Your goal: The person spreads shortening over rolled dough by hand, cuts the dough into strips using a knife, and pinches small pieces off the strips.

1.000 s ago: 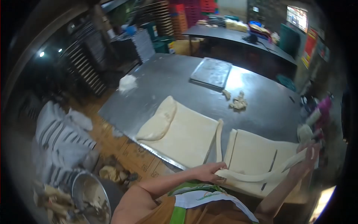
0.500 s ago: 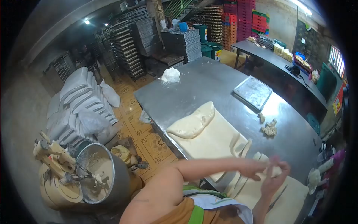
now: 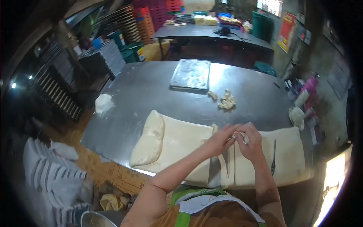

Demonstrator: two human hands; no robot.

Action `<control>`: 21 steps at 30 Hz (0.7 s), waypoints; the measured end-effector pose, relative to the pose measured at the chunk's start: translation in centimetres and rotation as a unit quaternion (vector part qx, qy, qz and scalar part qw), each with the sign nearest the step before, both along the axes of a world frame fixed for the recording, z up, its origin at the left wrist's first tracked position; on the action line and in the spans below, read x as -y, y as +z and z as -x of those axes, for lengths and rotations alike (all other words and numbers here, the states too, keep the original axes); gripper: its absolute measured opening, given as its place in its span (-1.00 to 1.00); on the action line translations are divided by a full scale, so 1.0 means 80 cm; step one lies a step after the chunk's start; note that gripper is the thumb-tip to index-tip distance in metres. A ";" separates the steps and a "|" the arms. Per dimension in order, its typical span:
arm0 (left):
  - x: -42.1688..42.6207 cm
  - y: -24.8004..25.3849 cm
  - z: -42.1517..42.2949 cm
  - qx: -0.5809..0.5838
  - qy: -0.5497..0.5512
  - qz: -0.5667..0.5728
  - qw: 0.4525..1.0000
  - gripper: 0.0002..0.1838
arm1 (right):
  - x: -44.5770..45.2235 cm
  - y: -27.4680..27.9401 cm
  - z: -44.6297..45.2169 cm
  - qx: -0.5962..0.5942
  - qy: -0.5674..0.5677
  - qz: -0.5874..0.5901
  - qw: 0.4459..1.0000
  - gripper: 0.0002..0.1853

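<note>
My left hand (image 3: 223, 138) and my right hand (image 3: 248, 140) meet over the cut edge of the dough, fingers closed around a small piece of dough (image 3: 245, 137) that they mostly hide. Below them, narrow strips of dough (image 3: 230, 168) lie side by side. To the left spreads a wide dough sheet (image 3: 183, 134) with a thick folded roll (image 3: 148, 142) at its far left end. Under and beside my right forearm lies another dough sheet (image 3: 291, 151), with a dark, thin knife (image 3: 273, 159) resting on it.
Beyond my hands on the metal table (image 3: 132, 90) are loose dough scraps (image 3: 227, 100) and a metal tray (image 3: 191, 73). White flour (image 3: 103, 103) sits at the left edge. Bottles and a cup (image 3: 297, 116) crowd the right edge. Filled sacks (image 3: 53, 185) are stacked on the floor at left.
The camera view has turned to the right. My hands have come together and lowered to the dough's cut edge; before, the right held a dough piece up with the left beside it.
</note>
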State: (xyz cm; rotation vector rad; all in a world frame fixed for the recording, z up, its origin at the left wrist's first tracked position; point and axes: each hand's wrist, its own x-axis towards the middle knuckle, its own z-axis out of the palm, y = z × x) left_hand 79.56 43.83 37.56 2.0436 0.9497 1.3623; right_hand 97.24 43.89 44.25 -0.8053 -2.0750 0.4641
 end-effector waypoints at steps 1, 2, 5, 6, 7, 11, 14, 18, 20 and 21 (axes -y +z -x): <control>-0.002 0.001 0.000 -0.069 -0.025 -0.044 0.996 -0.44 | 0.002 -0.003 -0.007 0.000 -0.018 0.003 1.000 -0.75; 0.001 0.001 -0.002 -0.069 -0.040 -0.045 0.996 -0.44 | 0.002 -0.006 -0.011 0.007 -0.012 -0.022 1.000 -0.74; 0.015 0.013 -0.010 -0.104 -0.010 0.119 0.987 -0.54 | 0.001 -0.023 -0.019 0.020 -0.010 -0.077 0.997 -0.73; 0.017 0.013 -0.015 -0.106 -0.021 0.117 0.987 -0.54 | 0.002 -0.033 -0.020 -0.005 -0.005 -0.061 0.998 -0.74; 0.019 0.011 -0.019 -0.067 -0.028 0.126 0.989 -0.59 | 0.003 -0.044 -0.021 -0.032 -0.001 -0.045 0.998 -0.75; 0.024 -0.041 -0.050 0.019 -0.011 0.155 0.988 -0.72 | -0.001 -0.101 -0.020 -0.085 -0.034 0.028 0.995 -0.76; 0.044 -0.061 -0.067 -0.130 0.048 0.195 0.971 -0.78 | -0.001 -0.153 -0.042 -0.052 -0.052 0.141 0.987 -0.71; 0.091 -0.041 -0.090 -0.183 -0.030 0.090 0.979 -0.74 | -0.043 -0.227 -0.064 0.170 -0.127 0.264 0.941 -0.65; 0.100 -0.049 -0.083 -0.124 -0.089 0.036 0.988 -0.70 | -0.035 -0.250 -0.070 0.260 -0.164 0.292 0.906 -0.64; 0.074 -0.062 -0.066 -0.007 -0.052 0.224 0.973 -0.62 | -0.048 -0.246 -0.068 0.176 -0.163 0.205 0.949 -0.61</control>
